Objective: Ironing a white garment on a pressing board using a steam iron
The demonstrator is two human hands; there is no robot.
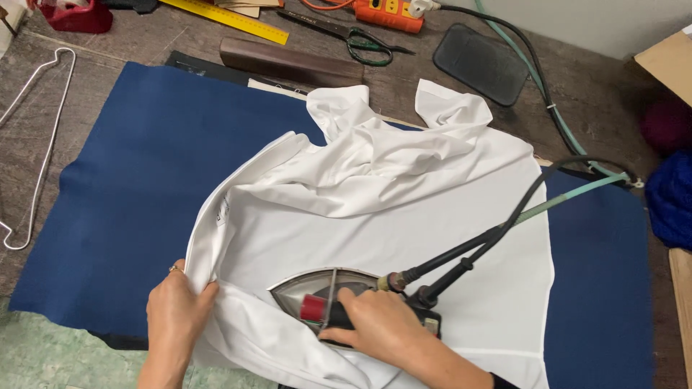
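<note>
On the desk, which I see from above as a grey-brown worn surface, a big dark blue cloth lies spread flat and takes up most of my view. Over its middle and right part rests a white garment, rumpled toward the far end and smoother near me. On the near part of the garment sits the iron, its pointed metal nose aimed to my left, with a red part on the handle. My right hand is wrapped around that handle, fingers closed on it. Two dark cords run from the back of the iron up to the right, alongside a pale green hose. My left hand pinches the near left edge of the garment, fingers together on the fabric, just beside the iron's nose.

Farther off I see a wire hanger at the left, a dark wooden block beyond the cloth, a black pad, a yellow ruler, and green-handled scissors.
</note>
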